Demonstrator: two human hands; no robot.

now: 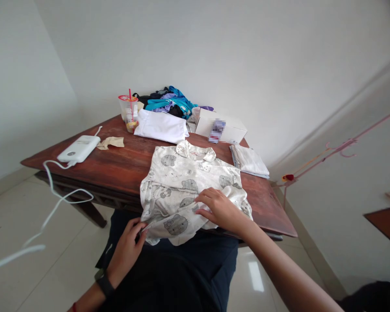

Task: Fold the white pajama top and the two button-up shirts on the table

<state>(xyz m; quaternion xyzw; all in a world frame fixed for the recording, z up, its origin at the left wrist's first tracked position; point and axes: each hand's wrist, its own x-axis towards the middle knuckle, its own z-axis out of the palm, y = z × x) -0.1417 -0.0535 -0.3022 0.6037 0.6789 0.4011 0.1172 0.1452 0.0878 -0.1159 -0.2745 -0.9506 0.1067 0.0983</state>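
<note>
A white collared shirt (188, 177) printed with grey cat faces lies partly folded at the table's front edge, its collar toward the wall and its lower part hanging over the edge. My left hand (129, 242) pinches the shirt's lower left edge between thumb and fingers. On the shirt's right half rests my right hand (219, 209), thumb and fingers apart, touching the wrinkled cloth from above.
The wooden table (117, 169) holds a folded white cloth (162, 125), a plastic cup (129, 113) with straw, a cabled white power bank (79, 148), a brown scrap (111, 143), piled clothes (172, 103), a white box (232, 130) and folded light cloth (249, 160).
</note>
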